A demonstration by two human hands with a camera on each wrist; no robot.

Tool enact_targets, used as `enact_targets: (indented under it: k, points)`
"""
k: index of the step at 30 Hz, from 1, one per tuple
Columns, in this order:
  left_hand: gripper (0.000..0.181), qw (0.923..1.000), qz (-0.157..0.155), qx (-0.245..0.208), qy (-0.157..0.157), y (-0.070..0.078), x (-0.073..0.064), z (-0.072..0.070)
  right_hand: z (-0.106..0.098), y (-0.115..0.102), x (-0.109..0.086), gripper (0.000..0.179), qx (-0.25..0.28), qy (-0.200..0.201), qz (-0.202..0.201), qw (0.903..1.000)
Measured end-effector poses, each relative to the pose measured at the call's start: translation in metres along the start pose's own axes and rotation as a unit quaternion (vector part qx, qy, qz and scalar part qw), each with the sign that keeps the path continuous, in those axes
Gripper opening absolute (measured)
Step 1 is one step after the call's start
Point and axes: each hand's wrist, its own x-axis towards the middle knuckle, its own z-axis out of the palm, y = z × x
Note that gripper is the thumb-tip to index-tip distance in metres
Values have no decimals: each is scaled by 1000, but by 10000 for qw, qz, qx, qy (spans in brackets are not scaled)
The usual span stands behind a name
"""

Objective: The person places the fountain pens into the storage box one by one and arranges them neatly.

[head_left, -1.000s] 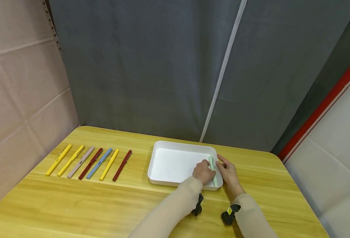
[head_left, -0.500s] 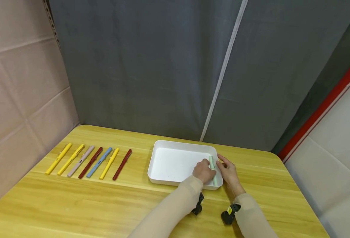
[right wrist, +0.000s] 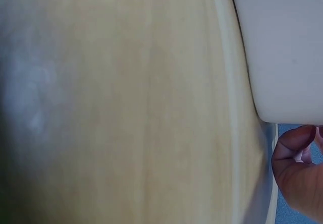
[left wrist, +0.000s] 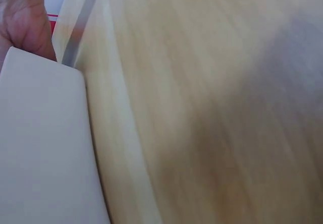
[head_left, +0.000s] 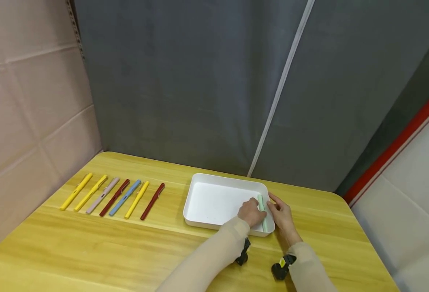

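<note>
Seven slim capped pens lie in a slanting row on the yellow wood-grained table (head_left: 126,251): glossy yellow (head_left: 74,193), a second yellow (head_left: 90,194), lilac (head_left: 103,196), dark red (head_left: 114,198), light blue (head_left: 125,198), a third yellow (head_left: 137,200) and another dark red (head_left: 152,201). The gaps between them seem meant to keep each separate.

To their right sits the shallow white rectangular tray (head_left: 214,200), flat on the table, its low walls likely there to stop contents rolling out. The left hand (head_left: 251,212) reaches in over the front wall, fingers bent about the middle of the mint-green capped pen (head_left: 261,201); it appears to grip it, though the fingertips are hidden. That pen lies inside, along the right wall. Outside that wall, the right hand (head_left: 281,217) rests with thumb and fingers apart, touching the tray and enclosing nothing, probably to steady it.

Around them stand a pale pink cloth panel (head_left: 28,93), a dark grey curtain (head_left: 188,81) and a red-bordered white panel (head_left: 411,194). The right wall parts the green pen from the right hand; the front wall obstructs the left wrist view.
</note>
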Motion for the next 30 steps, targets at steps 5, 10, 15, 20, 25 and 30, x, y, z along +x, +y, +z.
enact_targets:
  k: [5,10,15,20,25,30]
  points:
    - [40,9998,133,8,-115,-4,-4,-11,4,2,1,42,88,96,-82,9999]
    - [42,9979,498,-314,-264,-5,-8,-35,3,3,1,42,98,96,-68,9999]
    - [41,9914,948,-791,-426,-3,-12,-71,-1,0,3,43,50,52,129,9999]
    - [41,9866,1068,-1163,-404,-11,-15,-110,-3,-3,4,45,52,-56,200,9998]
    - [41,9845,1102,-1354,-179,-36,-16,-147,-4,-2,4,45,-13,-28,169,9999]
    - [42,9877,733,-1375,141,-71,-18,-180,-2,-1,4,46,20,-57,164,9998]
